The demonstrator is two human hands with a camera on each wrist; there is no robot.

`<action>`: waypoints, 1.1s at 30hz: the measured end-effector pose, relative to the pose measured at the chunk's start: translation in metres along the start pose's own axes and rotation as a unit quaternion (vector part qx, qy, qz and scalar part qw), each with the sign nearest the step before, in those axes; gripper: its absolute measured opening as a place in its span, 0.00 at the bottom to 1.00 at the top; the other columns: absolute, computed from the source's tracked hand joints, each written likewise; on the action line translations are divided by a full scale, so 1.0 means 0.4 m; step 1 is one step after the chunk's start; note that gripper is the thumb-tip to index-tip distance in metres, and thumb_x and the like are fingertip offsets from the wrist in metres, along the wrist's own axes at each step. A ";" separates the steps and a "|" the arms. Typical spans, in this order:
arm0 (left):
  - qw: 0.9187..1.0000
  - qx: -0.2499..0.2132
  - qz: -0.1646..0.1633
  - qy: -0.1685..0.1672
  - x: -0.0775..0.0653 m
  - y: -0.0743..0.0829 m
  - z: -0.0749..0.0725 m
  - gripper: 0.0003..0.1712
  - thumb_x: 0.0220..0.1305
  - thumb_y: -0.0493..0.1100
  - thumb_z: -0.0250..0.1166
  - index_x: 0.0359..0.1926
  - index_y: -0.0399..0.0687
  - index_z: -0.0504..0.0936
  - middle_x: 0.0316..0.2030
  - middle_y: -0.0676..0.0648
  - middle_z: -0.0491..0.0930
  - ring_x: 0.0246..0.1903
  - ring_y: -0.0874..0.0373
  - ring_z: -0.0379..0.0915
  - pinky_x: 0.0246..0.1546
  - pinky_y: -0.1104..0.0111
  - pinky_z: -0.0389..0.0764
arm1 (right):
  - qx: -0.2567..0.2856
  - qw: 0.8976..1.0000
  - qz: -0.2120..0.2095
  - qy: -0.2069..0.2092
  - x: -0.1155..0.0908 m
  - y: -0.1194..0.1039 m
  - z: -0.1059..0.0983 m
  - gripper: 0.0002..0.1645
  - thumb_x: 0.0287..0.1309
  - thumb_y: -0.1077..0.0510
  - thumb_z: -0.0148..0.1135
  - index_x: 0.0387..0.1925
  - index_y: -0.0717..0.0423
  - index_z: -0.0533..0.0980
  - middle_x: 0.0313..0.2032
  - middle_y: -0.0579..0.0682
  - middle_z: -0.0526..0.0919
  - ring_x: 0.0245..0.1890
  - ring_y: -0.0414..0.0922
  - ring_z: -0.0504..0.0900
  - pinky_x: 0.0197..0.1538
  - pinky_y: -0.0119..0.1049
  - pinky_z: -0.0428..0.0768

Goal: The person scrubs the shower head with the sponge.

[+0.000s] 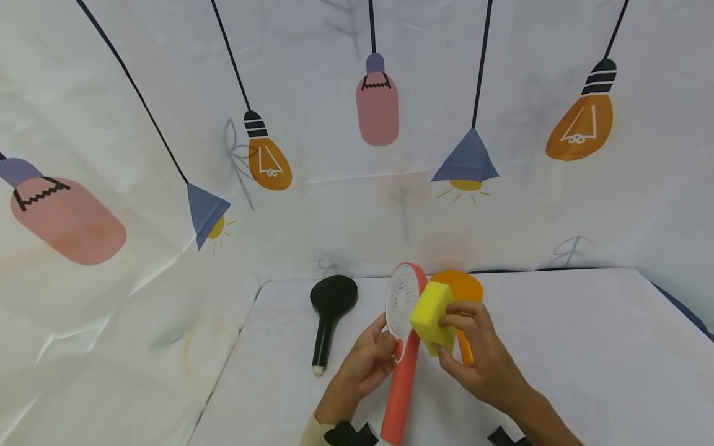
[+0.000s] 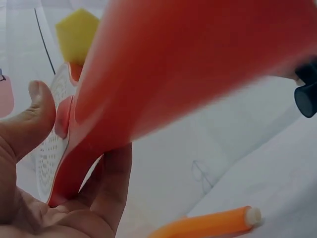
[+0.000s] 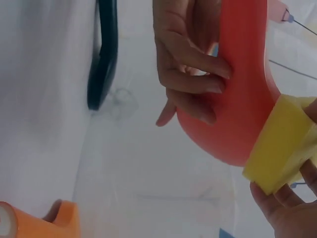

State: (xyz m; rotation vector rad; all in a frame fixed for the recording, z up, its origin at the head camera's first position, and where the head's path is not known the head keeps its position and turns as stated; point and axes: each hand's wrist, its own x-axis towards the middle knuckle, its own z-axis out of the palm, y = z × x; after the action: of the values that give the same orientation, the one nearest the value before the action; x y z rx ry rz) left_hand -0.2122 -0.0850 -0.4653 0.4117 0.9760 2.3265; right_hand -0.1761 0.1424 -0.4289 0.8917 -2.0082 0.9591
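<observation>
My left hand (image 1: pixel 365 362) grips a coral-red shower head (image 1: pixel 401 393) at its neck, the thumb near a red button (image 2: pixel 63 117). Its white perforated face (image 1: pixel 401 300) points to the left in the head view, and the handle hangs down toward me. In my right hand (image 1: pixel 488 368) a yellow sponge (image 1: pixel 432 317) is pinched between thumb and fingers. The sponge lies against the rim of the shower head in the right wrist view. Part of the red back is hidden behind the sponge in the head view.
A black shower head (image 1: pixel 333 297) lies on the white table (image 1: pixel 580 359) to the left. An orange shower head (image 1: pixel 465 286) lies behind my right hand, partly covered. Behind the table hangs a white cloth (image 1: pixel 334 229) printed with lamps.
</observation>
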 end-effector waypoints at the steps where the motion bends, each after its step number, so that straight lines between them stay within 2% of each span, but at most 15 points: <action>1: 1.000 0.003 -0.002 -0.002 0.000 0.001 -0.001 0.41 0.71 0.29 0.52 0.78 0.45 0.44 0.59 0.48 0.75 0.50 0.60 0.78 0.57 0.67 0.81 | 0.003 1.000 0.003 -0.005 0.000 -0.002 0.001 0.26 0.71 0.41 0.49 0.50 0.60 0.73 0.53 0.57 0.71 0.54 0.42 0.69 0.58 0.15 0.71; 5: 1.000 0.014 -0.012 -0.002 0.001 0.006 -0.004 0.43 0.69 0.30 0.57 0.78 0.47 0.46 0.60 0.47 0.75 0.50 0.57 0.80 0.58 0.63 0.80 | 0.015 1.000 0.007 -0.017 -0.002 -0.006 0.004 0.25 0.71 0.41 0.48 0.50 0.59 0.73 0.53 0.56 0.71 0.54 0.41 0.69 0.58 0.15 0.70; 8: 0.999 0.025 -0.021 0.004 0.004 0.009 -0.004 0.41 0.70 0.32 0.58 0.78 0.46 0.49 0.59 0.47 0.76 0.49 0.56 0.81 0.57 0.63 0.80 | 0.017 1.000 -0.003 -0.010 -0.001 -0.006 0.008 0.25 0.71 0.42 0.49 0.50 0.59 0.73 0.52 0.56 0.71 0.53 0.41 0.70 0.58 0.15 0.70; 13: 0.999 0.030 -0.024 0.010 0.005 0.011 -0.005 0.40 0.71 0.36 0.60 0.77 0.42 0.52 0.64 0.45 0.72 0.52 0.57 0.79 0.58 0.64 0.80 | 0.024 1.000 -0.015 -0.011 -0.003 -0.009 0.018 0.23 0.71 0.44 0.49 0.49 0.59 0.74 0.52 0.56 0.72 0.53 0.42 0.71 0.59 0.16 0.70; 16: 0.999 0.032 -0.015 0.017 0.004 0.009 -0.005 0.40 0.71 0.35 0.59 0.77 0.40 0.51 0.66 0.44 0.71 0.50 0.59 0.78 0.56 0.68 0.81 | 0.023 0.999 -0.009 -0.036 -0.007 -0.013 0.024 0.22 0.70 0.44 0.49 0.49 0.57 0.74 0.53 0.54 0.72 0.54 0.43 0.70 0.61 0.16 0.68; 19: 0.999 0.029 -0.004 0.036 0.002 0.006 -0.003 0.42 0.70 0.31 0.56 0.79 0.45 0.48 0.63 0.44 0.73 0.46 0.59 0.78 0.54 0.70 0.82 | 0.009 0.997 -0.011 -0.070 -0.010 -0.013 0.027 0.18 0.68 0.47 0.53 0.50 0.54 0.74 0.54 0.52 0.72 0.54 0.42 0.71 0.61 0.16 0.69; 21: 0.999 0.023 0.003 0.043 0.002 0.004 -0.002 0.45 0.69 0.27 0.53 0.80 0.53 0.46 0.60 0.44 0.73 0.46 0.58 0.77 0.53 0.69 0.82 | -0.004 0.996 -0.012 -0.092 -0.012 -0.012 0.026 0.16 0.65 0.50 0.56 0.50 0.52 0.74 0.54 0.49 0.71 0.53 0.41 0.71 0.58 0.16 0.71; 24: 0.999 0.007 0.013 0.040 0.003 0.002 0.000 0.49 0.67 0.23 0.48 0.80 0.64 0.45 0.60 0.44 0.72 0.46 0.57 0.76 0.55 0.68 0.82 | -0.023 0.993 -0.006 -0.118 -0.014 -0.015 0.023 0.21 0.54 0.57 0.65 0.51 0.47 0.74 0.54 0.47 0.71 0.51 0.39 0.72 0.51 0.21 0.77; 27: 0.999 0.002 0.017 0.034 0.002 0.003 0.000 0.48 0.67 0.23 0.47 0.79 0.66 0.47 0.60 0.45 0.71 0.48 0.57 0.76 0.56 0.68 0.81 | -0.033 0.989 0.015 -0.145 -0.016 -0.022 0.019 0.30 0.44 0.62 0.70 0.51 0.41 0.74 0.55 0.44 0.70 0.50 0.38 0.71 0.46 0.27 0.82; 29: 0.999 0.005 0.021 0.033 -0.002 0.006 -0.003 0.47 0.68 0.25 0.50 0.79 0.66 0.48 0.61 0.46 0.71 0.49 0.57 0.76 0.59 0.66 0.79 | -0.036 0.987 0.011 -0.156 -0.016 -0.026 0.018 0.31 0.42 0.63 0.71 0.50 0.40 0.74 0.55 0.44 0.70 0.50 0.39 0.71 0.44 0.29 0.84; 33: 0.998 0.037 0.042 0.025 -0.005 0.014 -0.015 0.43 0.72 0.35 0.57 0.78 0.63 0.48 0.64 0.44 0.72 0.53 0.56 0.79 0.61 0.62 0.77 | -0.029 0.983 -0.019 -0.180 -0.013 -0.032 0.016 0.30 0.40 0.61 0.73 0.49 0.39 0.76 0.53 0.41 0.71 0.51 0.38 0.71 0.47 0.23 0.81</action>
State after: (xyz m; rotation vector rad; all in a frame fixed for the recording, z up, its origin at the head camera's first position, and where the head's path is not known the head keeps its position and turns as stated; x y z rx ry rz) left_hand -0.2157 -0.0927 -0.4652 0.4319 1.0908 2.3913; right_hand -0.1651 0.1321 -0.4319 1.1313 -2.2981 0.7535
